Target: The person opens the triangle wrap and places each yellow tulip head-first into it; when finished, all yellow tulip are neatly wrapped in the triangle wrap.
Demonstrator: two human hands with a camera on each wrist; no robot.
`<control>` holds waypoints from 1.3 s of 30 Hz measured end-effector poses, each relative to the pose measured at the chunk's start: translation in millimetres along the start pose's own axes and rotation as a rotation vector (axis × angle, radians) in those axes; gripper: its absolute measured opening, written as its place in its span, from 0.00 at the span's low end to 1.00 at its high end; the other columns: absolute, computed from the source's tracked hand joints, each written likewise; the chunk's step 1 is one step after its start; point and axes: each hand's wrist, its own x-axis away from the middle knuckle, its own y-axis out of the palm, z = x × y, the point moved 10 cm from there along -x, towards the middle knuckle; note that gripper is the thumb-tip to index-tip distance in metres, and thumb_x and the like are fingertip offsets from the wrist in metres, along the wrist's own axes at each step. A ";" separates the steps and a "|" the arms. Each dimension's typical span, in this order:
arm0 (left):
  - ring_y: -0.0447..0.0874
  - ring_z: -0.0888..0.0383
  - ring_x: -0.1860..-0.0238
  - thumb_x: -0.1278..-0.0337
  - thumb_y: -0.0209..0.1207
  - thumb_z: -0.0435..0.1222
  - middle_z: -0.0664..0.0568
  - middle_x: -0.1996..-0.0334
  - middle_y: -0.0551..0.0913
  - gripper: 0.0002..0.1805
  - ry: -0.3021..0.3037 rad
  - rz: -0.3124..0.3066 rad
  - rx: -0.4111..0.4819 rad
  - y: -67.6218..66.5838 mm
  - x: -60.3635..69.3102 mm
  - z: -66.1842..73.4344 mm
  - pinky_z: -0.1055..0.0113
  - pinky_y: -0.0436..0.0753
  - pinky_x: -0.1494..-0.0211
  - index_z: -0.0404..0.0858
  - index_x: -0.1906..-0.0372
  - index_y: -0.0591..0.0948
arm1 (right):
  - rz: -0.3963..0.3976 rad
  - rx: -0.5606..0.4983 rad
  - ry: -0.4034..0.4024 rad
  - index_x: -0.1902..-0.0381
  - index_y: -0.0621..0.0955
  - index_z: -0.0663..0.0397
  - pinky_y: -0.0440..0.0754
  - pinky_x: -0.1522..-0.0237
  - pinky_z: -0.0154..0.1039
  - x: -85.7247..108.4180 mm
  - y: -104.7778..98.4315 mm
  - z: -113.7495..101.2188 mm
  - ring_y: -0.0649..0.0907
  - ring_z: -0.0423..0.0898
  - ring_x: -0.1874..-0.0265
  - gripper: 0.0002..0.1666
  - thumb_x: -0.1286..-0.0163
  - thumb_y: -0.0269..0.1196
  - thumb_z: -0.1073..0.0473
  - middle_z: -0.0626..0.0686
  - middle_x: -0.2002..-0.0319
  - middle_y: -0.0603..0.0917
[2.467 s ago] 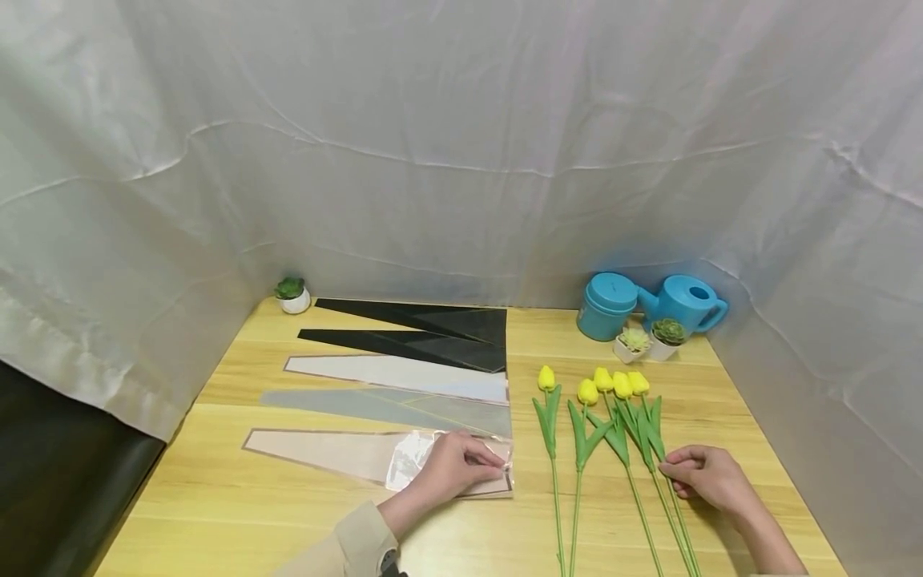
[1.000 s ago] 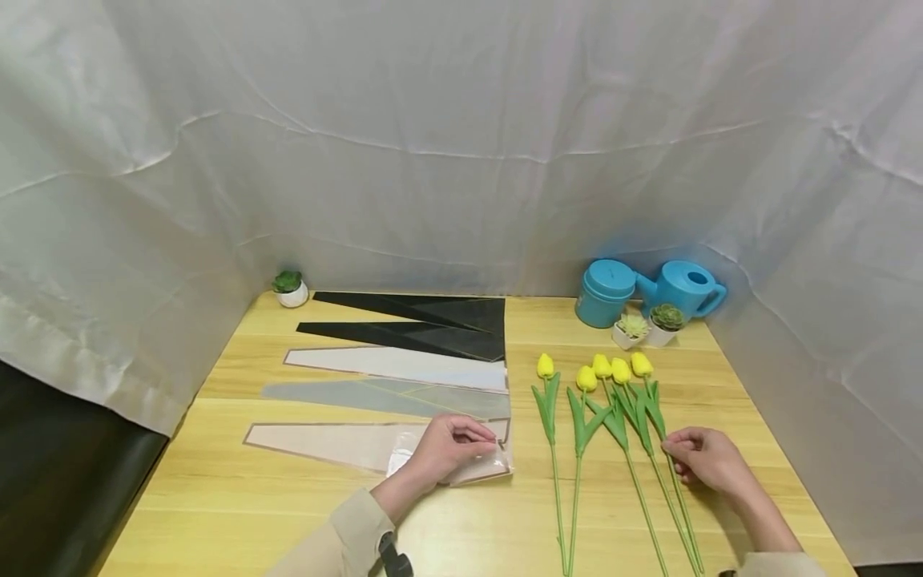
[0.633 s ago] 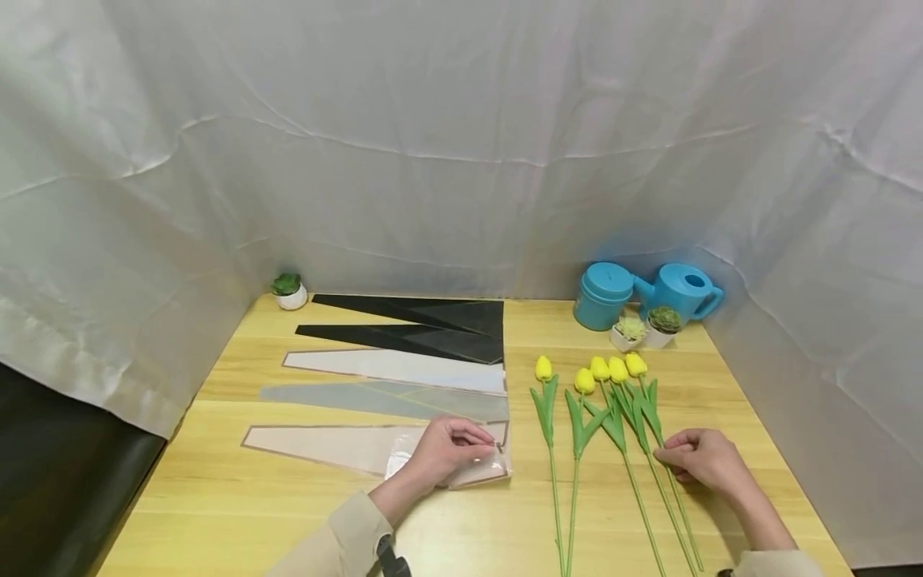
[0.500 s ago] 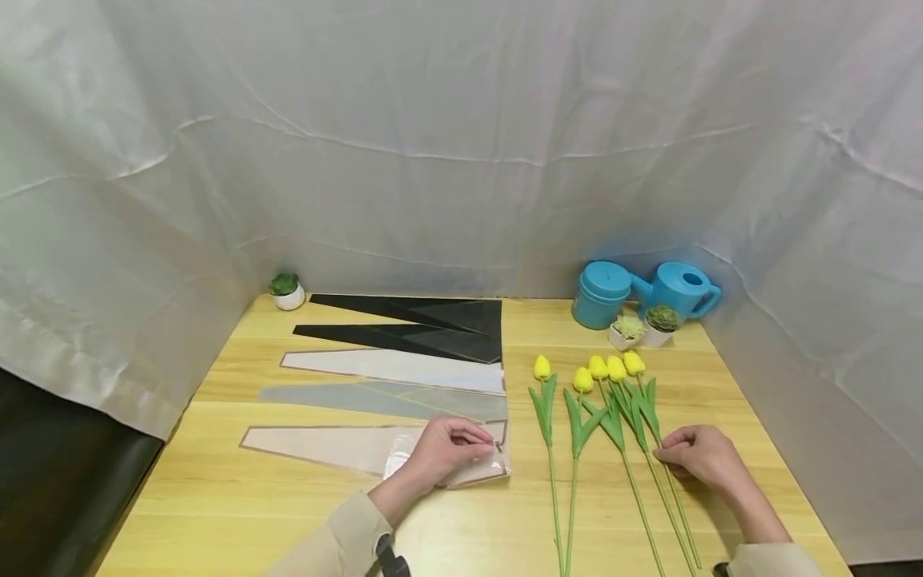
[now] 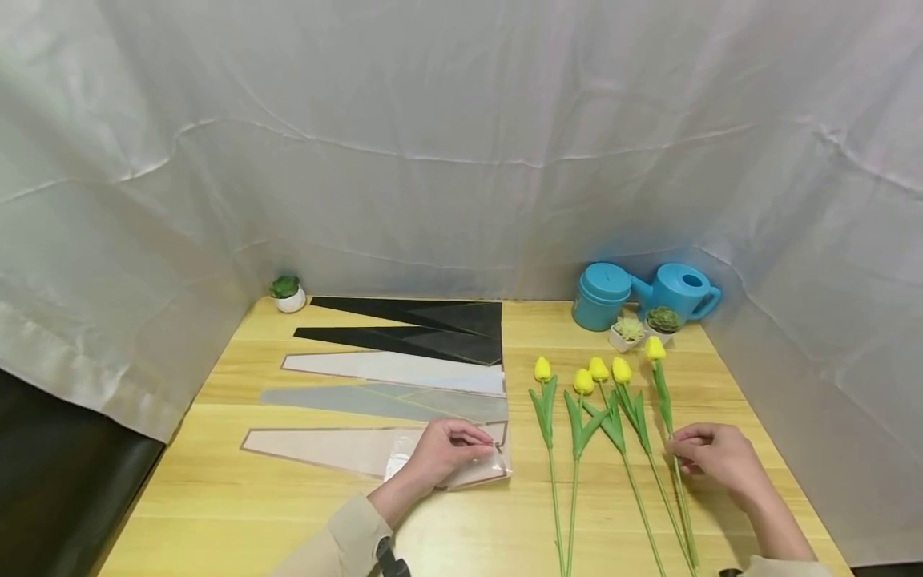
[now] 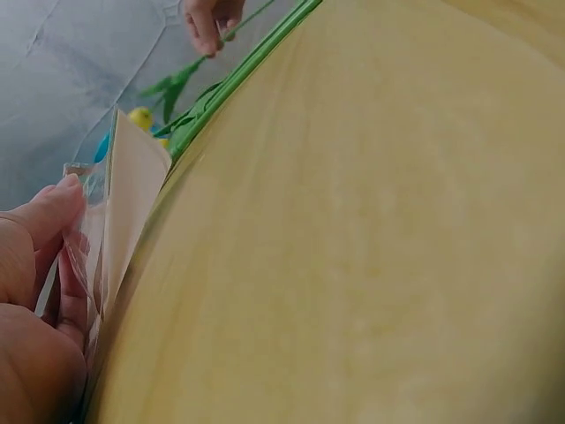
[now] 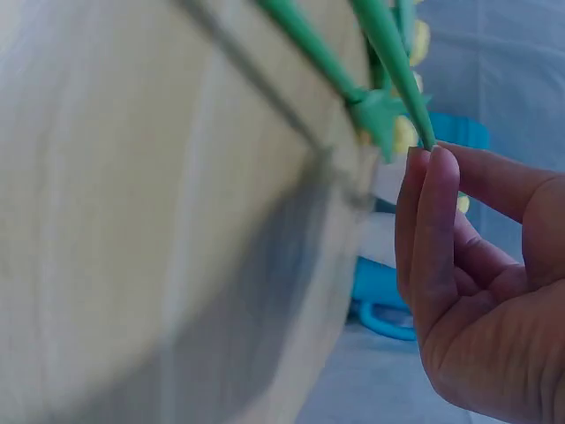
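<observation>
Between right fingers (image 7: 433, 234), tulip stem (image 7: 398, 66); between left fingers (image 6: 53, 210), seemingly clear film (image 5: 493, 463).

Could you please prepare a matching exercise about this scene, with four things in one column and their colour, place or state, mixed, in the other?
1. left hand
2. right hand
3. watering can
4. lone potted succulent

A. blue
B. at the far left corner of the table
C. pinches a tulip stem
D. pinches clear plastic

Pairs: 1-D, 2-C, 3-A, 4-B
</observation>
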 end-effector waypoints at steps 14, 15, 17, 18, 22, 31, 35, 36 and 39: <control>0.89 0.64 0.65 0.48 0.75 0.29 0.39 0.61 0.92 0.10 0.004 -0.005 0.034 -0.2 4.0 2.6 0.74 0.85 0.61 0.31 0.59 0.90 | 0.071 -0.153 -0.098 0.37 0.75 0.78 0.91 0.57 0.40 18.7 4.7 -41.2 0.90 0.43 0.65 0.29 0.24 0.66 0.58 0.54 0.58 0.87; 0.89 0.64 0.65 0.48 0.75 0.29 0.39 0.61 0.91 0.10 0.005 -0.005 0.033 -0.2 4.1 2.5 0.74 0.85 0.61 0.31 0.59 0.90 | 0.080 -0.170 -0.105 0.37 0.74 0.78 0.91 0.57 0.39 19.3 4.8 -43.2 0.90 0.43 0.64 0.29 0.24 0.65 0.58 0.54 0.59 0.86; 0.89 0.65 0.66 0.47 0.75 0.29 0.39 0.60 0.91 0.10 0.004 -0.004 0.034 -0.1 4.1 2.2 0.75 0.85 0.61 0.31 0.59 0.90 | 0.099 -0.212 -0.125 0.38 0.74 0.79 0.90 0.56 0.38 20.4 4.6 -47.6 0.90 0.41 0.64 0.28 0.23 0.65 0.59 0.51 0.59 0.86; 0.89 0.65 0.66 0.47 0.75 0.29 0.39 0.60 0.91 0.10 0.004 -0.003 0.030 -0.3 4.0 1.8 0.75 0.85 0.61 0.31 0.59 0.90 | 0.107 -0.232 -0.138 0.39 0.74 0.79 0.90 0.56 0.38 20.8 4.6 -50.1 0.90 0.41 0.64 0.27 0.23 0.64 0.59 0.50 0.60 0.85; 0.89 0.65 0.65 0.47 0.75 0.30 0.41 0.61 0.92 0.10 0.010 0.002 0.026 -0.8 3.7 1.8 0.74 0.85 0.61 0.32 0.59 0.91 | 0.132 -0.315 -0.195 0.44 0.75 0.79 0.90 0.55 0.37 21.9 6.2 -59.9 0.90 0.41 0.64 0.23 0.24 0.65 0.61 0.48 0.62 0.85; 0.90 0.63 0.64 0.47 0.76 0.31 0.43 0.62 0.92 0.10 0.015 0.004 0.019 -0.1 3.2 -0.6 0.73 0.86 0.58 0.33 0.59 0.91 | 0.156 -0.402 -0.235 0.47 0.74 0.78 0.89 0.54 0.39 23.9 18.7 -73.0 0.89 0.42 0.63 0.20 0.23 0.63 0.63 0.50 0.62 0.83; 0.90 0.63 0.64 0.48 0.76 0.32 0.43 0.62 0.92 0.11 0.007 0.013 0.015 -2.0 3.0 -0.1 0.72 0.86 0.57 0.33 0.59 0.91 | 0.159 -0.426 -0.252 0.48 0.74 0.76 0.89 0.53 0.37 24.5 28.4 -82.6 0.88 0.39 0.63 0.18 0.22 0.62 0.62 0.48 0.62 0.83; 0.90 0.63 0.64 0.48 0.76 0.32 0.43 0.62 0.92 0.11 0.003 0.016 0.016 -2.3 2.9 -0.3 0.72 0.86 0.57 0.33 0.59 0.91 | 0.154 -0.450 -0.255 0.48 0.74 0.76 0.89 0.52 0.37 24.3 31.8 -84.7 0.88 0.39 0.63 0.18 0.22 0.61 0.62 0.49 0.62 0.83; 0.90 0.63 0.64 0.48 0.76 0.32 0.42 0.61 0.92 0.12 0.012 0.012 0.019 -2.3 3.0 -0.9 0.72 0.86 0.56 0.33 0.58 0.91 | 0.150 -0.518 -0.252 0.49 0.73 0.76 0.88 0.51 0.36 23.3 43.1 -88.9 0.89 0.39 0.63 0.16 0.21 0.60 0.63 0.49 0.63 0.84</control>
